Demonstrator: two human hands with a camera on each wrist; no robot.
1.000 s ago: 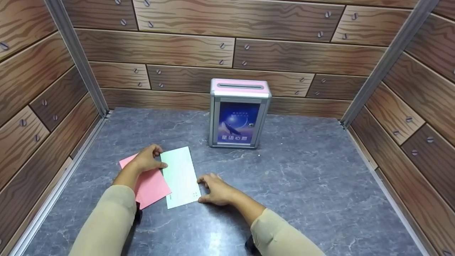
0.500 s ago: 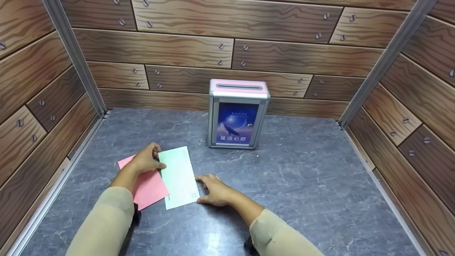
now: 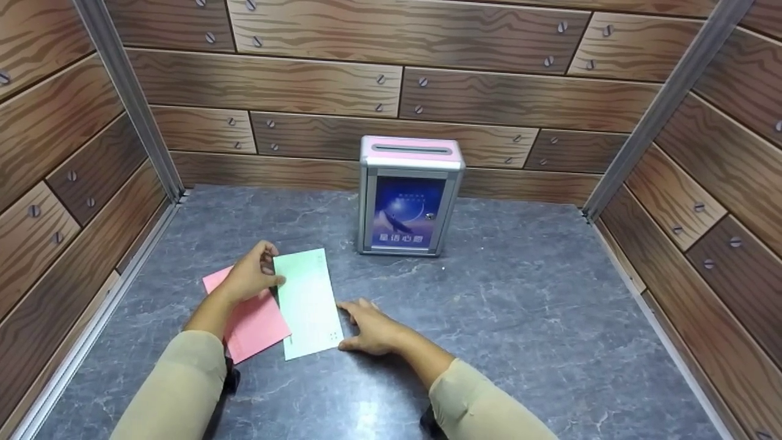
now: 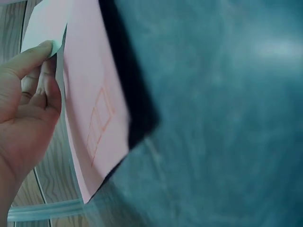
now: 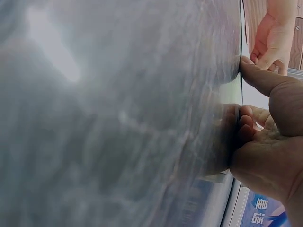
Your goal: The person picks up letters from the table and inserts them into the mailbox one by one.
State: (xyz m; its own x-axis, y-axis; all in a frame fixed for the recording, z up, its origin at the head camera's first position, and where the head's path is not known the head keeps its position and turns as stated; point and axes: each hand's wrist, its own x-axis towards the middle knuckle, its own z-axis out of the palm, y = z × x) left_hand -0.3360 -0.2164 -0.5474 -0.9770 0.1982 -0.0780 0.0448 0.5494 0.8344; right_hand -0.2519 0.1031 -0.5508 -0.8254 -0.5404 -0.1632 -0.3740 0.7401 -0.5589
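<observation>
A pale green envelope (image 3: 310,308) lies on the grey marbled table, small squares printed near its corners. My left hand (image 3: 252,272) pinches its upper left edge, thumb on top and fingers beneath, as the left wrist view shows. Under that hand and forearm is a pink envelope (image 3: 259,327), its lower right corner right at the green one's edge; red printed boxes show on the pink envelope (image 4: 97,104) in the left wrist view. At the green envelope's lower right edge, my right hand (image 3: 374,330) rests with thumb and forefinger spread, fingertips on the table.
Behind the envelopes stands an upright silver-framed box (image 3: 409,214) with a slot in its pink top and a small lock on its blue front. Wood-patterned walls (image 3: 342,85) with metal corner posts enclose the table (image 3: 519,318) on three sides.
My left hand has shifted slightly up, away from me, and the green envelope's far end has moved a little with it. My right hand stays at the lower right edge.
</observation>
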